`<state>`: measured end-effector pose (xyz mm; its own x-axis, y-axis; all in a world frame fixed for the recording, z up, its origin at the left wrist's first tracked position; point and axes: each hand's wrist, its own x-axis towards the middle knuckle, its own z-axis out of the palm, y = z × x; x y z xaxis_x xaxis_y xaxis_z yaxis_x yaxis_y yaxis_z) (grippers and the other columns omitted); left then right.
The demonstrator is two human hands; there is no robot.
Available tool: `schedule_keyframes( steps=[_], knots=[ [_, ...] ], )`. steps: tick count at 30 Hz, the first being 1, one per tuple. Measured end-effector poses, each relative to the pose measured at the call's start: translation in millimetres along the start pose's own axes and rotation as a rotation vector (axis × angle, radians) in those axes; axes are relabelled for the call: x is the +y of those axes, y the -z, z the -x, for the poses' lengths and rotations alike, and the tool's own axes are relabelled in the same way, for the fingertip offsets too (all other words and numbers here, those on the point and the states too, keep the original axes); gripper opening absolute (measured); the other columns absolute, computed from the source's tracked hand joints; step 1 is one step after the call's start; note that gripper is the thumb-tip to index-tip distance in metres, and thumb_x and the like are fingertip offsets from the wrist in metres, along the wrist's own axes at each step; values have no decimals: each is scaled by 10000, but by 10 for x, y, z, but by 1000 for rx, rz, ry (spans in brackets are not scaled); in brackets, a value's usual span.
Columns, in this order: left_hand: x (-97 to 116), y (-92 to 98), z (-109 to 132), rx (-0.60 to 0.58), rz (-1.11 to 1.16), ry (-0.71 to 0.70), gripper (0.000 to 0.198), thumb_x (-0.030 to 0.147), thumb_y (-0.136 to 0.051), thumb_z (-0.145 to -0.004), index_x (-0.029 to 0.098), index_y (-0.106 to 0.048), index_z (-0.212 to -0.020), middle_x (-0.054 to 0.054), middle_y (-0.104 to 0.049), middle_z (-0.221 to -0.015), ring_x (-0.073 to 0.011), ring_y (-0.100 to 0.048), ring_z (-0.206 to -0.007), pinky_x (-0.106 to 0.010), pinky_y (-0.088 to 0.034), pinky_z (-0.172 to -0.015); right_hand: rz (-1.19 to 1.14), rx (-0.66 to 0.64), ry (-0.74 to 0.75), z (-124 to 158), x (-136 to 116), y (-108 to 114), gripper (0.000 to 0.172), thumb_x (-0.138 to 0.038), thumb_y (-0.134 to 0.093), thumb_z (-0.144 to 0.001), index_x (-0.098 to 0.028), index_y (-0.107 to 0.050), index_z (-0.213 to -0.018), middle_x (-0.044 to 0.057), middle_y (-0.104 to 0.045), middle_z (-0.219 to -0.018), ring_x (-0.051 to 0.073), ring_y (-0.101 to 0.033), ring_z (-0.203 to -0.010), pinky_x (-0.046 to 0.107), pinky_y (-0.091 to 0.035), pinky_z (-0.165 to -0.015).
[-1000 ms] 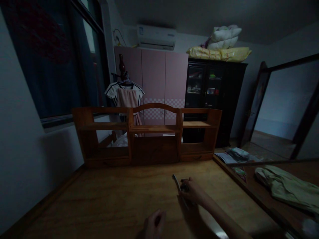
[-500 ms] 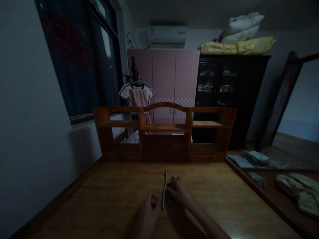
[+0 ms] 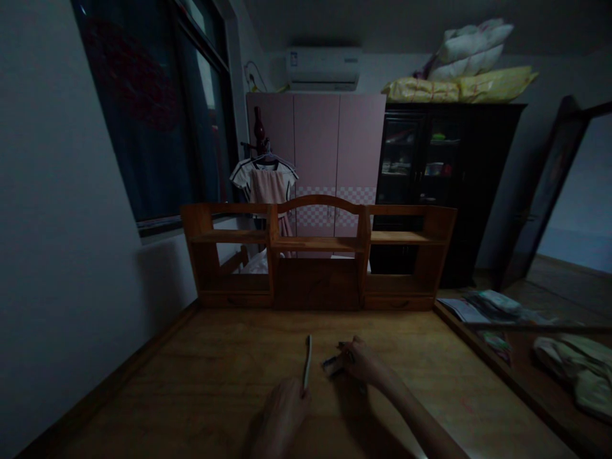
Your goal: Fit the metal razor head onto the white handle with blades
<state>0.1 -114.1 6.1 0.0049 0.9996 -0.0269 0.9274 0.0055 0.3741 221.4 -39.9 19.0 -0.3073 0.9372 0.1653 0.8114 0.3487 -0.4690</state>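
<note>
Your left hand grips a slender pale stick; your right hand closes on a small dark-edged object over the worktop. Neither item is released.

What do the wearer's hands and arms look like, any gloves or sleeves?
The left hand and right hand are both bare, without gloves. The slim right forearm shows no sleeve or watch. It's too dark to make out rings or small markings.
</note>
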Motion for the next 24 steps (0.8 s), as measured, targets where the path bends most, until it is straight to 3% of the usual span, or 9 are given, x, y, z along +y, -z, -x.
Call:
schedule_keyframes(
  steps=[7, 10, 12, 16, 19, 24],
  knots=[
    [-121, 74, 42, -11, 109, -2, 220, 279, -464, -820, 173, -645, -752, -70, -689, -800, -176, -614, -730, -247, -342, -603, 0, -28, 30, 130, -5, 193, 229, -243, -506, -818, -164, -661, -966, 102, -586, -983, 161, -583, -802, 235, -422, -736],
    [-134, 19, -27, -10, 131, -34, 248, 324, -468, -834, 172, -640, -739, -59, -685, -770, -169, -615, -721, -240, -348, -614, 42, -8, 45, 128, -60, 203, 326, -248, -487, -830, -195, -613, -1125, 103, -548, -1057, 156, -588, -804, 253, -417, -767],
    [-117, -9, -73, 13, 121, -46, 282, 365, -467, -844, 164, -641, -750, -66, -683, -779, -170, -614, -730, -238, -357, -631, 55, -64, 58, 101, -105, 201, 423, -251, -553, -780, -221, -576, -1201, 102, -525, -1114, 167, -592, -836, 261, -417, -781],
    [-18, -18, -149, 49, 93, -57, 364, 420, -410, -882, 161, -647, -786, -79, -681, -826, -175, -615, -770, -239, -368, -661, 48, -148, 132, 34, -216, 187, 469, -283, -683, -656, -222, -629, -1118, 80, -553, -1064, 202, -580, -898, 263, -425, -781],
    [68, 3, -179, 71, 55, -98, 376, 378, -351, -912, 170, -655, -835, -81, -686, -856, -179, -620, -798, -247, -369, -684, 70, -125, 96, 14, -287, 158, 378, -298, -683, -659, -211, -664, -1026, 79, -560, -1031, 209, -590, -877, 272, -433, -767],
    [84, 22, -186, 22, 21, -116, 304, 316, -399, -887, 168, -661, -849, -78, -687, -870, -180, -622, -800, -245, -359, -660, 74, -100, 42, 45, -276, 96, 374, -237, -689, -639, -208, -652, -1010, 83, -544, -1050, 217, -607, -866, 284, -439, -764]
  ],
)
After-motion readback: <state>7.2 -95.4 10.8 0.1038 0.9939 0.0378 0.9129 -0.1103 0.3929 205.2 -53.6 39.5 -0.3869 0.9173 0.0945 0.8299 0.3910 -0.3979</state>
